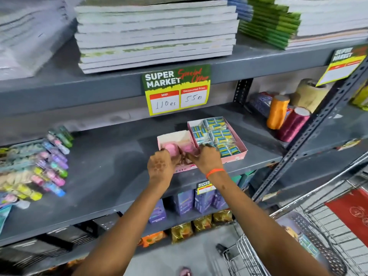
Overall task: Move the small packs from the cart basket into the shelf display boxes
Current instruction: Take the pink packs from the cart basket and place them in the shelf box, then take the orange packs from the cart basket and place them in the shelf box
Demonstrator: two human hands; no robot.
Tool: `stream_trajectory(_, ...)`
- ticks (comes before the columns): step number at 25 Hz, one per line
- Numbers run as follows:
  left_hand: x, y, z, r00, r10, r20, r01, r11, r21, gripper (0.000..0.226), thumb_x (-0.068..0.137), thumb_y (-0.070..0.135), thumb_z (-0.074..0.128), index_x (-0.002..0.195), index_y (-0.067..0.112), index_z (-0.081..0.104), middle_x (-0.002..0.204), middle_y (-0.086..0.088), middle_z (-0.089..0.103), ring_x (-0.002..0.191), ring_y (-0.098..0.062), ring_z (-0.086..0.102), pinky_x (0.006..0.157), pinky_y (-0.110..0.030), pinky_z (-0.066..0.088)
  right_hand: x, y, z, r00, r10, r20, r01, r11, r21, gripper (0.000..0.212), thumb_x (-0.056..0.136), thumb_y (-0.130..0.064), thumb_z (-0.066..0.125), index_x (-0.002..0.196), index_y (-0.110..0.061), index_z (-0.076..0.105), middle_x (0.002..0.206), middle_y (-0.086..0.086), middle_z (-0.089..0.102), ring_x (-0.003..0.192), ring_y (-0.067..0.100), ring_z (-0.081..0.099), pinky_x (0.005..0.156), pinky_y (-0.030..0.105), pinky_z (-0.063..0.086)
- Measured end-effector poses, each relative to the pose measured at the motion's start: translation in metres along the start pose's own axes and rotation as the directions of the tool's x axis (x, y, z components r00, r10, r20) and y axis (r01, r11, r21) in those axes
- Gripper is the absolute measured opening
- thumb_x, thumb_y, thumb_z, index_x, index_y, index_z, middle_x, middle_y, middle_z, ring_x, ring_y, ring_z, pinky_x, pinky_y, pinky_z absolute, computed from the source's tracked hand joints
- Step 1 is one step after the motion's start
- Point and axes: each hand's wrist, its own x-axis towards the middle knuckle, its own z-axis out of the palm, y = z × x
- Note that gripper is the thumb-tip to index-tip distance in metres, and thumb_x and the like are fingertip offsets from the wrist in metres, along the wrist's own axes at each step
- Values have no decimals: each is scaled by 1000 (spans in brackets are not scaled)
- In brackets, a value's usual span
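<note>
Two pink display boxes sit side by side on the grey middle shelf. The left box holds pink packs at its front end. The right box is filled with several blue and yellow small packs. My left hand and my right hand meet at the front of the left box, fingers closed on the pink packs there. The wire cart basket is at the lower right, behind my right forearm.
Stacks of notebooks lie on the shelf above, with a price tag hanging from its edge. Colourful packets cover the shelf's left side. Thread spools and a tape roll stand to the right. Slotted uprights frame the right side.
</note>
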Motion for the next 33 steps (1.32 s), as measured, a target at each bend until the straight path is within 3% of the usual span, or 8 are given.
stream_trajectory(5,11,-16,21,981,193,0,-193,981,12,50,85,19,72,130,12,51,135,-7,51,119,-28,49,100,-34,46,1,12,8,978,-198,69,197,980,21,38,82,-21,73,115,-4,63,117,18,65,105,34,64,89,34,51)
stream_trajectory(9,18,-23,24,969,244,35,-245,969,26,44,87,14,66,130,20,55,143,3,50,130,-21,41,106,-35,40,12,16,20,944,-322,66,327,940,-98,35,82,7,62,115,-6,64,123,16,64,108,35,61,91,34,52)
stream_trajectory(14,24,-27,21,961,277,17,-277,961,-2,45,90,16,63,133,20,53,146,1,47,134,-19,42,113,-33,33,23,13,24,908,-419,-25,409,896,-172,37,76,15,59,107,-2,69,115,16,68,108,37,54,95,37,49)
stream_trajectory(18,23,-19,21,961,273,39,-274,960,51,45,89,20,63,133,17,51,145,-1,48,132,-23,43,111,-35,34,26,15,29,892,-441,-101,421,890,-177,32,62,13,73,90,-4,74,97,16,73,89,39,63,77,38,60)
stream_trajectory(22,18,5,18,938,347,-8,-347,937,47,41,87,27,65,124,12,56,132,-5,58,123,-27,49,102,-38,39,18,28,15,896,-421,-141,417,907,-60,32,70,4,71,102,-1,69,104,21,68,94,42,61,78,46,57)
stream_trajectory(27,-17,76,50,767,562,-311,-617,779,-111,29,87,15,49,108,2,65,104,-15,72,96,-32,66,88,-38,51,-22,101,-11,878,-156,-452,195,980,40,42,84,-20,49,121,-2,58,120,20,62,108,39,57,93,44,51)
stream_trajectory(30,-48,129,83,691,641,-332,-710,687,-151,41,89,19,39,114,-3,64,112,-18,71,102,-32,67,96,-32,38,-54,163,-3,851,94,-517,-65,995,74,58,87,-31,36,137,-4,45,146,17,45,135,33,42,113,46,36)
stream_trajectory(33,-91,181,127,634,721,-278,-773,589,-236,44,91,16,37,122,-7,58,125,-21,64,114,-33,63,104,-34,34,-96,235,11,795,303,-525,-313,947,73,60,92,-34,34,145,-6,33,156,15,31,145,30,27,118,49,23)
